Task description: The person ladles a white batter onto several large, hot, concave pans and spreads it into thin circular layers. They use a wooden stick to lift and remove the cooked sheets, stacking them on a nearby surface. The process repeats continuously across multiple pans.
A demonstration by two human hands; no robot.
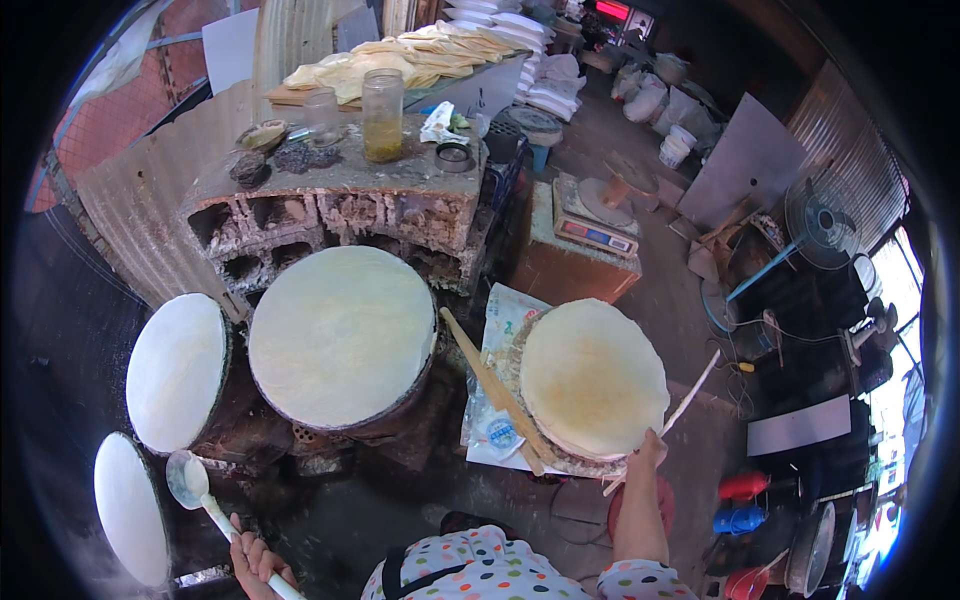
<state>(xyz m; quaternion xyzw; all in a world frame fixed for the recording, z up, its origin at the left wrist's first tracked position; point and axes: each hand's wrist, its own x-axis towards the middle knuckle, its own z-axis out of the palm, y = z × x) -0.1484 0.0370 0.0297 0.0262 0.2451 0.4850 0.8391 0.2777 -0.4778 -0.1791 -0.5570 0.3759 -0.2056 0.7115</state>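
My left hand (259,561) is closed round the pale handle of a ladle (191,480), whose round bowl lies near two griddles at the left. My right hand (649,448) is at the lower right edge of a stack of thin round flatbreads (592,379), and a thin pale stick (694,390) runs past its fingers. Whether the fingers grip the stick or the bread edge is hard to tell. White batter or dough covers the large round griddle (341,337), the left griddle (178,373) and the lower left griddle (131,510). A flat wooden strip (495,390) leans beside the stack.
Behind the large griddle stands a concrete block ledge (337,184) with a glass jar (383,116) and folded sheets of flatbread (405,60). A digital scale (596,217) rests on a box. Farther right are a standing fan (823,221) and a loose cable.
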